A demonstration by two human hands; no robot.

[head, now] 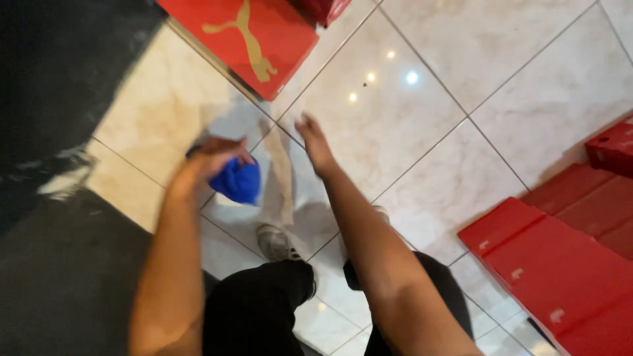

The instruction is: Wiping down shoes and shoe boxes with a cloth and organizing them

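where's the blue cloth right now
In the head view the blue cloth is left of centre, held in the left hand above the tiled floor, just above the grey shoe.

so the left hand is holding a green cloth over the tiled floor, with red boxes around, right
Not quite: the cloth in the left hand is blue, not green. The head view shows it. The rest holds: it is held over the tiled floor, with red boxes around. The right hand looks empty.

Shoe shop, red shoeboxes [567,270], glossy tiled floor [422,132]
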